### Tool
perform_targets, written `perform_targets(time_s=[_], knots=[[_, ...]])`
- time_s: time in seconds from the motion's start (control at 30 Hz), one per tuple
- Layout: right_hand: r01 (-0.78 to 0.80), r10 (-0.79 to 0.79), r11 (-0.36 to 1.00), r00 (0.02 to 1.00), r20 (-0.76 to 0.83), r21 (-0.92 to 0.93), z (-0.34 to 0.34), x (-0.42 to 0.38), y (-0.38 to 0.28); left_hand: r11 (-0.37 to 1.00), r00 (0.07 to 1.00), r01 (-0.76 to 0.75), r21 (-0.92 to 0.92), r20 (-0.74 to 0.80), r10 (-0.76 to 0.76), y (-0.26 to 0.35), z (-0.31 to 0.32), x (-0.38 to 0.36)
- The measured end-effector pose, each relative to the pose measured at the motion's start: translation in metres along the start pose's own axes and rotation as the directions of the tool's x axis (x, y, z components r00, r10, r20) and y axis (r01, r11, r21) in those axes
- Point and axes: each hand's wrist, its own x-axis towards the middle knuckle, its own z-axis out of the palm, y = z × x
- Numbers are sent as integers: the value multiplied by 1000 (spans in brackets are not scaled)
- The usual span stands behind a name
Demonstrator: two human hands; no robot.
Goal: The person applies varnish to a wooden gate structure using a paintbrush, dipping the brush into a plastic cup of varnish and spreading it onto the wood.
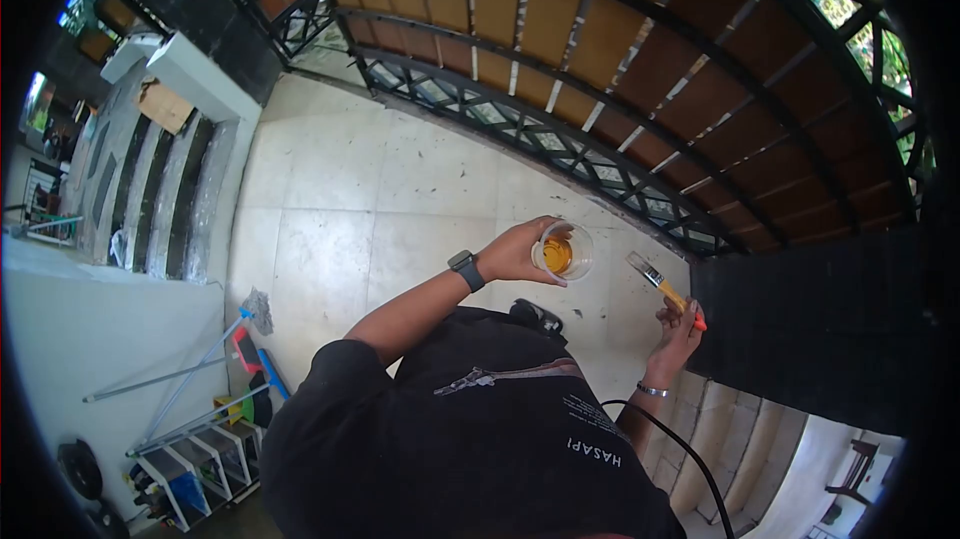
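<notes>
Holds a clear cup [580,251] with amber liquid [557,255] in the left hand [517,253], over the pale tiled floor [420,179]; curls that grip around the cup's side. Pinches a paintbrush [660,281] by its yellow handle in the right hand [677,335], between thumb and fingers, with bristles angled toward the upper left and well apart from the cup. Wears a dark watch [466,270] on the left wrist and a silvery bracelet [653,391] on the right. Faces a black-framed gate [600,49] with brown panels; has a mop [257,311] off to the left, near steps [150,179] bearing a cardboard piece [164,106].
</notes>
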Motion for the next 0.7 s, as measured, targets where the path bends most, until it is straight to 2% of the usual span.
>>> perform_targets(time_s=[0.17,0.23,0.27,0.33,0.5,0.57,0.63,0.7], knots=[[72,-58,992,988,142,-99,76,-76,-14,996,993,76,38,-93,-72,-10,-48,-115],[171,-133,978,953,272,-118,94,-109,-13,981,972,196,-5,-132,-195,-10,-60,-157],[167,-128,978,954,272,-125,101,-125,-12,980,971,200,-11,-131,-200,-10,-64,-175],[278,-178,946,876,449,-168,110,-151,-11,977,958,212,5,-199,-207,-12,-68,-205],[307,-189,943,808,558,-127,131,-208,-18,972,932,233,41,-293,-211,7,-77,-257],[344,-229,937,732,642,-58,136,-217,-21,977,926,213,27,-325,-193,10,-76,-272],[360,-279,933,709,648,8,141,-225,-21,979,925,194,61,-344,-162,11,-78,-285],[456,-343,888,569,747,60,146,-229,-25,974,903,227,9,-375,-207,17,-80,-295]])
